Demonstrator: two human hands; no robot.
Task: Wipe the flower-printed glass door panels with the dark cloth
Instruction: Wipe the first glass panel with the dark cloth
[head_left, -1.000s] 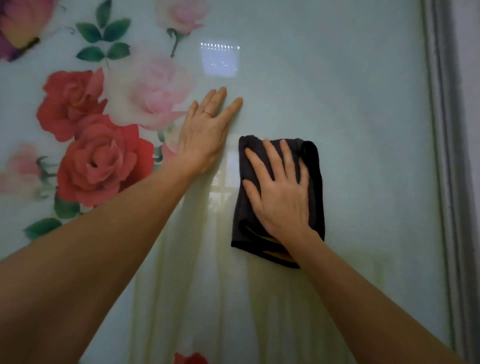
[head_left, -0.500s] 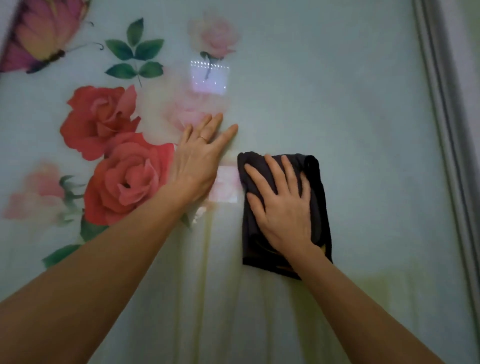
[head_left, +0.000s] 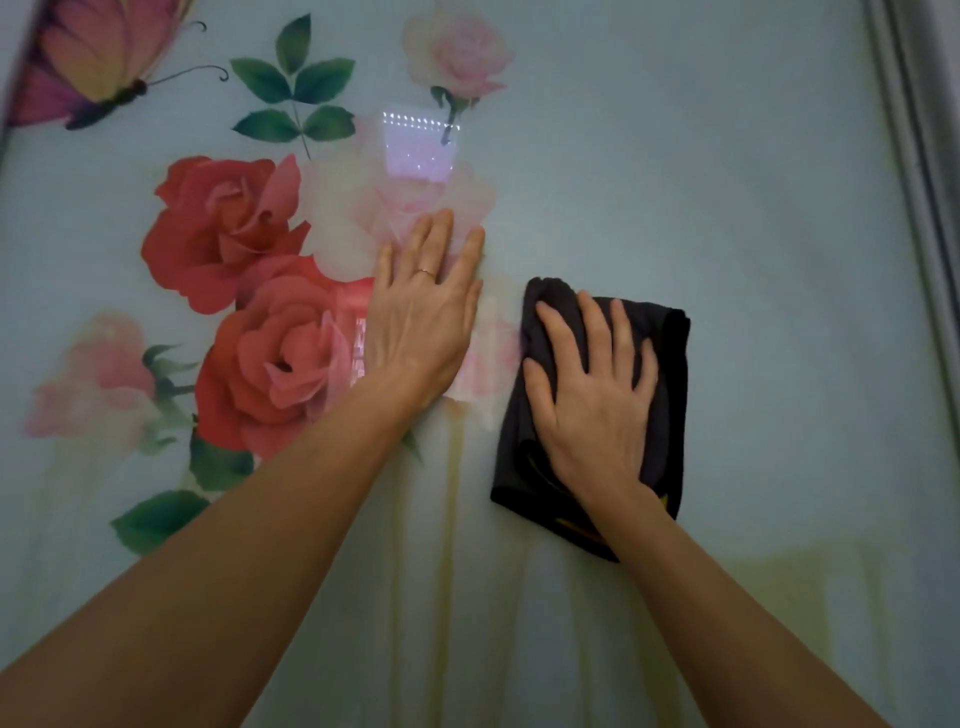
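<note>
The pale green glass door panel (head_left: 727, 208) fills the view, printed with red and pink roses, green leaves and a butterfly at the top left. A folded dark cloth (head_left: 670, 374) lies flat against the glass right of centre. My right hand (head_left: 592, 395) presses on it with fingers spread and straight. My left hand (head_left: 421, 322), wearing a ring, rests flat on the glass just left of the cloth, over the edge of a red rose and a pale pink one.
A grey metal door frame (head_left: 914, 208) runs down the right edge. A bright rectangular light reflection (head_left: 418, 148) sits above my left hand. Faint yellowish streaks (head_left: 452, 571) run down the lower glass.
The view has shifted so the roses and butterfly sit further right and lower. The cloth under my right hand has slid slightly down, and my left hand's fingers have drawn closer together.
</note>
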